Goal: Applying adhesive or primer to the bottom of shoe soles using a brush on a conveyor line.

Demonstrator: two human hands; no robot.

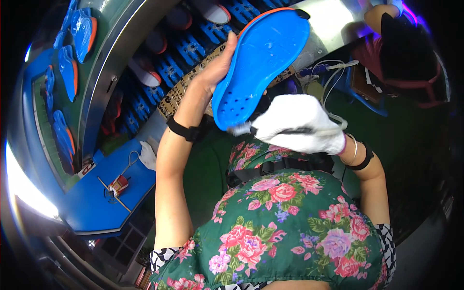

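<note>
In front of me is a blue shoe sole [266, 53], its inner face toward me, with an orange edge at the top and small holes in the heel. My bare left hand [217, 70] grips its left side, the thumb lying along the rim. A white knitted glove covers my right hand [297, 123], whose fingers are closed around what looks like a small brush [241, 129]. The brush's blurred grey tip is at the lower edge of the heel; I cannot tell whether it touches. Most of its handle is hidden by the glove.
A curved metal-edged conveyor [99, 87] at the left carries several blue-and-orange soles [67, 72]. Behind my left hand a rack holds shoes [145, 72]. On a blue table [96, 208] are a red container [118, 185] and a white glove [147, 155]. Cables [333, 70] hang at right.
</note>
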